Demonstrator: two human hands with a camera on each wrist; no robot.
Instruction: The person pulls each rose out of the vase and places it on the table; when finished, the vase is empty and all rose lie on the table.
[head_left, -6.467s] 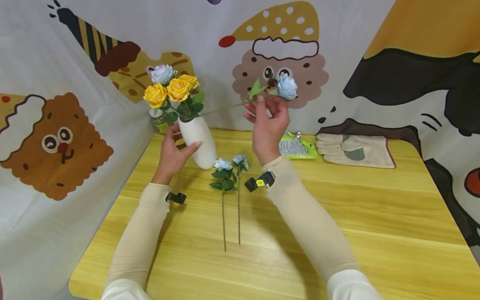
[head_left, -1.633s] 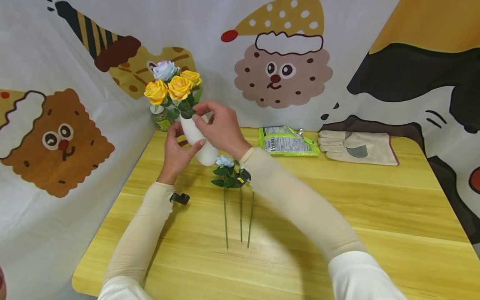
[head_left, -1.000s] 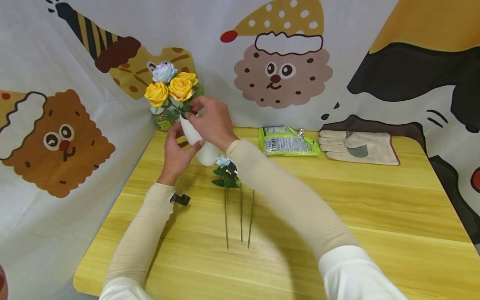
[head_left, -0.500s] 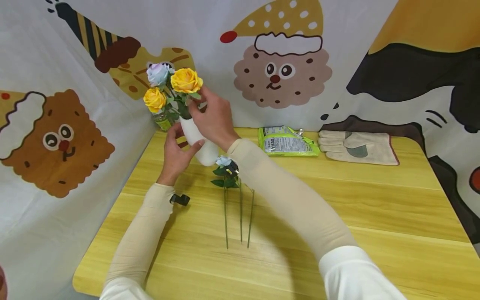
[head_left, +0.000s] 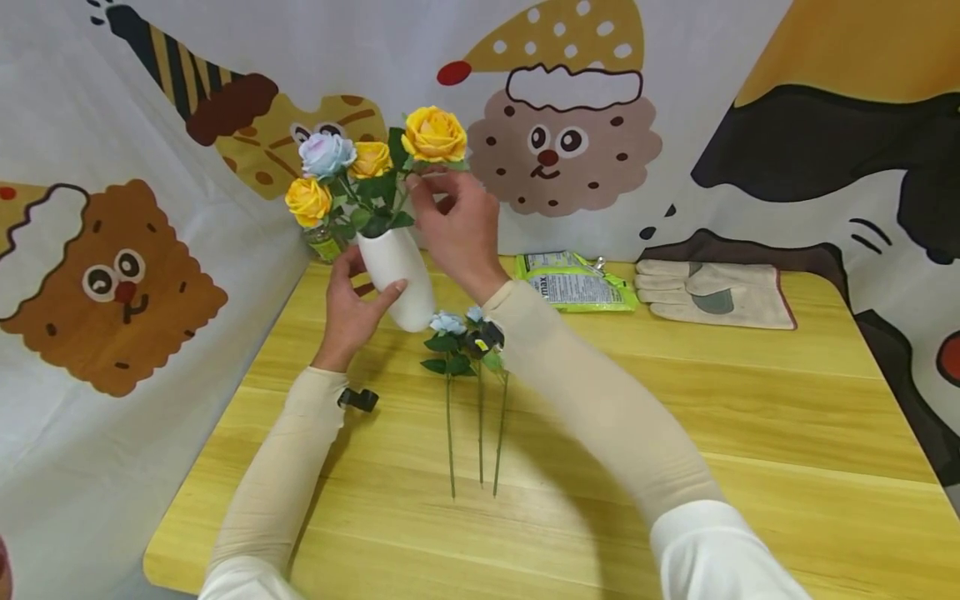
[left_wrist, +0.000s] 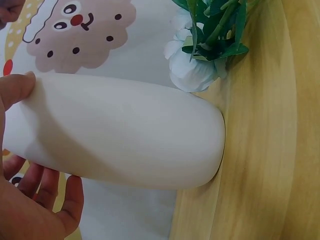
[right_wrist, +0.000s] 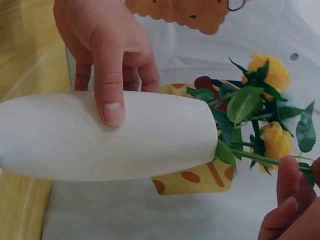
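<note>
My left hand (head_left: 352, 312) grips the white vase (head_left: 397, 279) around its side, thumb in front and fingers behind. In the left wrist view the base of the vase (left_wrist: 165, 135) stands on the table. My right hand (head_left: 461, 229) pinches the stem of a yellow rose (head_left: 435, 133), raised above the other flowers and leaning right. Its stem (right_wrist: 255, 156) still reaches the vase mouth in the right wrist view. Two more yellow roses, one of them the small yellow rose (head_left: 371, 158), and a pale blue rose (head_left: 326, 154) stand in the vase. Light blue roses (head_left: 447, 323) lie beside it.
Three long stems lie toward me on the wooden table (head_left: 637, 433). Behind, along the patterned cloth (head_left: 420, 50), are a lime-green packet (head_left: 577, 287) and a work glove (head_left: 712, 293). A small jar (head_left: 324, 246) sits behind the vase at left.
A blue rose pulled out earlier now lies with the other two. The right hand has taken a yellow rose by its stem and drawn it up and right. The left hand keeps its hold.
</note>
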